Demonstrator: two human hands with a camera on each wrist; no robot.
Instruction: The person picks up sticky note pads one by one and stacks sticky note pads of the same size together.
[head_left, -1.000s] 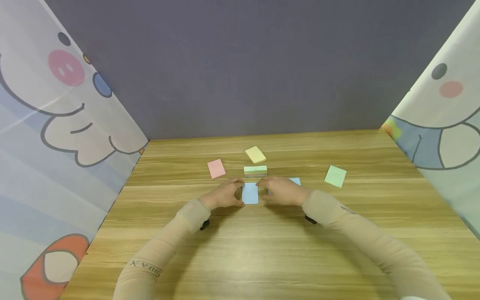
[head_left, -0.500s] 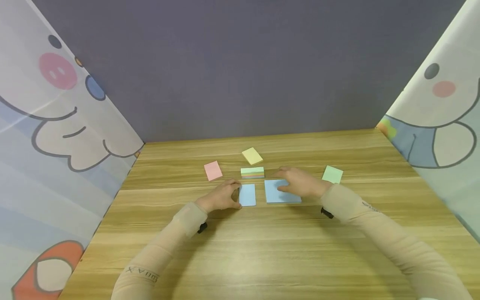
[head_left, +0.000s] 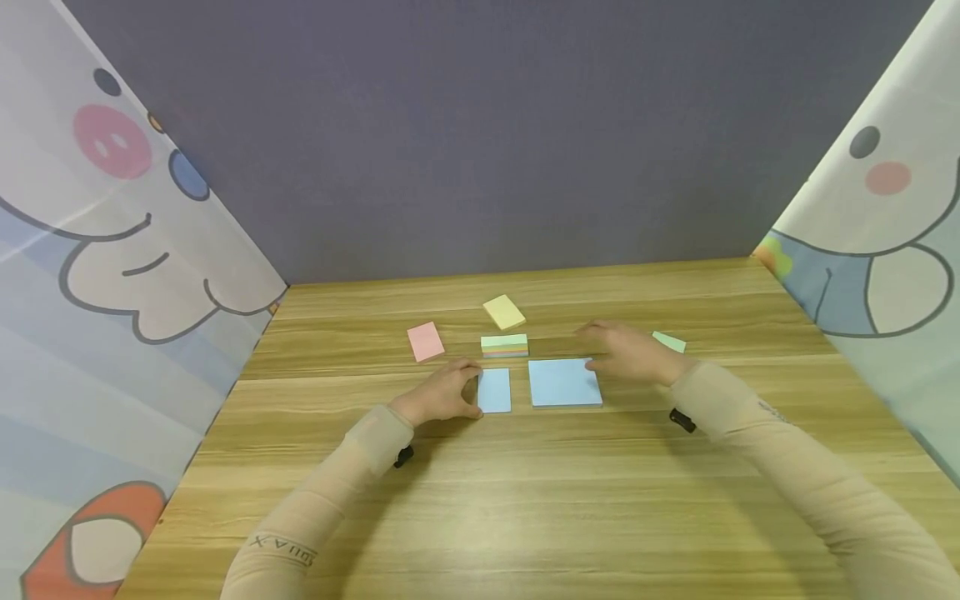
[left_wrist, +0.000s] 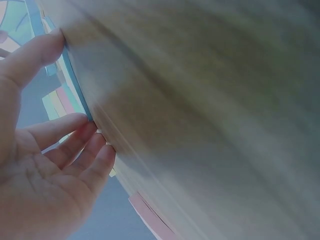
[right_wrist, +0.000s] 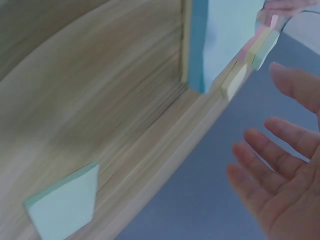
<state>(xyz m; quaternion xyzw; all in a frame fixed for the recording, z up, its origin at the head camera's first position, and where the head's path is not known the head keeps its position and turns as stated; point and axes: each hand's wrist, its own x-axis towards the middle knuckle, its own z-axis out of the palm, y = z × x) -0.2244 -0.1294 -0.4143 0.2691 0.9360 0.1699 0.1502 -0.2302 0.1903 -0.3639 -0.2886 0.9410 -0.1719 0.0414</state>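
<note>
Long beige left sleeve point(head_left: 311, 500) with a band of dark lettering point(head_left: 283, 547), matching right sleeve point(head_left: 795, 467) with a dark mark point(head_left: 772, 411), broad pale cuffs point(head_left: 378, 436), small black piece point(head_left: 682, 420) showing beneath each cuff

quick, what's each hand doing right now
Left hand: holding the small blue pad at its left side.
Right hand: open, holding nothing.

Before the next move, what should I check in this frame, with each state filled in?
1. Right hand holds nothing: ok.
2. Right hand off the large blue pad: ok, a gap shows in the right wrist view.
3. Left hand at the small blue pad: ok, at its left edge.
4. Blue pads apart: ok.
5. Green pad fully visible from the head: not ok, partly hidden.
6. Left hand's pressure: cannot tell.
</note>
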